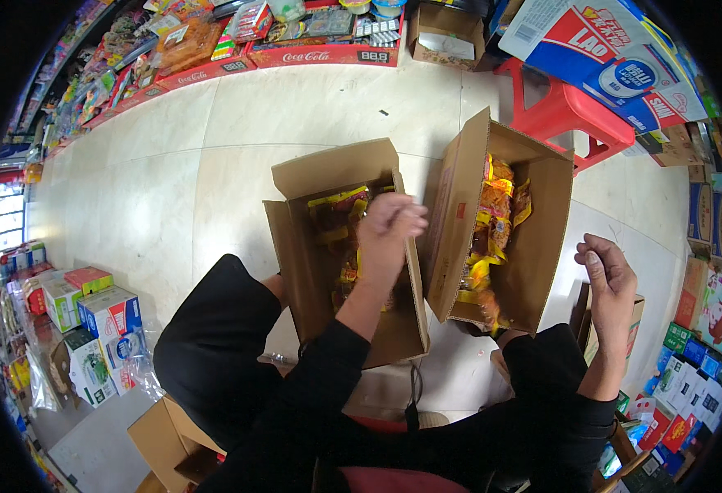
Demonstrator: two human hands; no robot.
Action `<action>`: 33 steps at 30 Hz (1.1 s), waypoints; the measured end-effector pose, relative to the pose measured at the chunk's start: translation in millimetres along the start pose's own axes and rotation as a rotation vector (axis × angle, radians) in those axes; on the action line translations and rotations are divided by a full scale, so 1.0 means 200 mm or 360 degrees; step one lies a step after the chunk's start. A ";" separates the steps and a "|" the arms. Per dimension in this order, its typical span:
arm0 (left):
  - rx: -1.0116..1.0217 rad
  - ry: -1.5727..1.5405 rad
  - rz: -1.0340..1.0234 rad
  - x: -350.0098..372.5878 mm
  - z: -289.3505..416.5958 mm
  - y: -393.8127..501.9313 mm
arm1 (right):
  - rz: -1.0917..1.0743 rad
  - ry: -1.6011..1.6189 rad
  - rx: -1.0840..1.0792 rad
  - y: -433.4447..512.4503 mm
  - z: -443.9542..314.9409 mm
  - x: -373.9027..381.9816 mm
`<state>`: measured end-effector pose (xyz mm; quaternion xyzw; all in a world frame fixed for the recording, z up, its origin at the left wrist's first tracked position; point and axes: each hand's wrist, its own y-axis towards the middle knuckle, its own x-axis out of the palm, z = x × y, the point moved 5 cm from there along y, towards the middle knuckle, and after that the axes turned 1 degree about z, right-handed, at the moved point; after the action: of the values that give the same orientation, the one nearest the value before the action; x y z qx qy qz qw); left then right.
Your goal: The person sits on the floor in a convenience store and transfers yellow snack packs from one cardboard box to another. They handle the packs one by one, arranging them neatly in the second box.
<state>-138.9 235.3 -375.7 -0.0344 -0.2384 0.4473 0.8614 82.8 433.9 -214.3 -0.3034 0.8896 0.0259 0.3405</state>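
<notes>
Two open cardboard boxes stand side by side on the tiled floor before me. My left hand (393, 225) is over the right wall of the left box (287, 271), somewhat blurred, its fingers curled; whether it holds anything cannot be told. Inside that box lie dark food packets with yellow edges (339, 206). The right box (539, 246) leans and has orange-and-yellow snack packets (495, 197) heaped along its left side; the lowest packet (489, 305) is blurred. My right hand (607, 277) is raised just right of this box, fingers bent, with no object visible in it.
A red plastic stool (576, 114) bears a large printed carton (610, 58) at the upper right. Low display shelves (311, 57) packed with snacks line the far side. Cartons (111, 314) stand at the left, more boxes (700, 289) at the right, and an open box (163, 437) at the lower left.
</notes>
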 end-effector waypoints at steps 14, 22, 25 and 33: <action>-0.0660 0.1726 0.0282 -0.81 -1.29 0.00 | -0.0123 -0.0308 -0.0020 0.00 -0.02 0.10; 0.0451 0.0151 0.0812 -0.76 -0.61 -0.07 | -0.0153 -0.0322 -0.0181 0.00 -0.17 0.10; 0.0599 0.0063 0.0619 -0.28 -0.01 -0.08 | -0.0099 -0.0350 -0.0171 -0.03 -0.13 0.02; 0.0467 0.0637 -0.0364 0.27 0.17 -0.02 | -0.0062 -0.0215 -0.0185 -0.03 -0.11 -0.02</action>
<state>-124.7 271.4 -324.1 0.0300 0.0017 0.3612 0.9320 74.8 425.8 -195.1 -0.3376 0.8555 0.0912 0.3819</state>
